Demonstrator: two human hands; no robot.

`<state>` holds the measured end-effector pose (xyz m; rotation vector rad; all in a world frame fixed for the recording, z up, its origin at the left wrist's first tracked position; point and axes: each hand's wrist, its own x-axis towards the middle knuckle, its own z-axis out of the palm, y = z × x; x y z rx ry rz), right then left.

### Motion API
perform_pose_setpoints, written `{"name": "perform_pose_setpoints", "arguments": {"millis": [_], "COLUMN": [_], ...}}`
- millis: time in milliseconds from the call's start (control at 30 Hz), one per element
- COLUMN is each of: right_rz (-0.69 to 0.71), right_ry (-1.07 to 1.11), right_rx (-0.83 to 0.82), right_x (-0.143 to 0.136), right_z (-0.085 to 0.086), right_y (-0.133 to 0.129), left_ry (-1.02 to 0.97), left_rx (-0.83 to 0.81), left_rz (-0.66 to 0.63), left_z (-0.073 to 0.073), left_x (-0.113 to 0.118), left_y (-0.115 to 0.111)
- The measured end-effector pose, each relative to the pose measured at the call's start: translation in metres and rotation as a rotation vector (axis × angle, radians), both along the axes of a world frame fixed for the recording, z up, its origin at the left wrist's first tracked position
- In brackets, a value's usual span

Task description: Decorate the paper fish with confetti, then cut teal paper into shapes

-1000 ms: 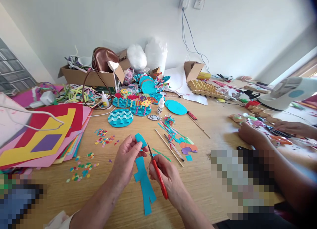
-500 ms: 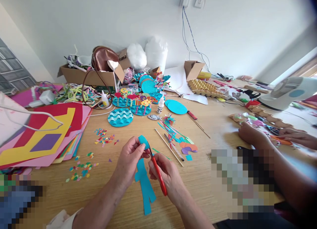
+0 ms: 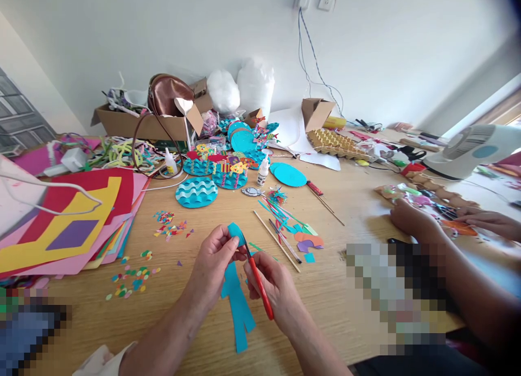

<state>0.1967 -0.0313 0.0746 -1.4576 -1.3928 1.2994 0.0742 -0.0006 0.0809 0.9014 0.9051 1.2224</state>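
Observation:
My left hand (image 3: 217, 255) pinches a small blue paper piece (image 3: 235, 232) between thumb and fingers. In my right hand (image 3: 271, 281) are scissors (image 3: 259, 289) with red handles, their dark blades at the right edge of that piece. Beneath my hands lies a larger blue paper strip (image 3: 238, 313) with a slit at its near end; my left hand hides part of it. Beyond my hands are a wooden stick (image 3: 277, 240), a paintbrush (image 3: 286, 242) and orange and purple paper scraps (image 3: 309, 241).
Paper sheets (image 3: 95, 202) are stacked at left beside confetti dots (image 3: 134, 281). Farther back stand a glue bottle (image 3: 262, 172), a wavy blue disc (image 3: 197, 192) and a cardboard box (image 3: 142, 123). Another person's hand (image 3: 415, 218) works at right near a white fan (image 3: 468, 151).
My hands, the scissors and the blue piece stay almost in place. The view shifts slightly, and the other person's far hand at right moves a little.

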Motion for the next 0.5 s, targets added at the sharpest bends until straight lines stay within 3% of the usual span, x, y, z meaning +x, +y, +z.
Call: {"name": "perform_pose_setpoints", "arguments": {"millis": [233, 500], "right_rz": [-0.017, 0.048], "right_ry": [-0.064, 0.123], "right_rx": [-0.015, -0.066], "right_x": [-0.0010, -0.0017], "right_z": [0.0005, 0.0053], "right_y": [-0.0017, -0.0003], "left_ry": [0.000, -0.001], "left_rx": [-0.013, -0.013], "left_rz": [0.003, -0.024], "left_z": [-0.0008, -0.0012], "left_x": [-0.0003, -0.0013], "left_y": [0.0008, -0.0012]}}
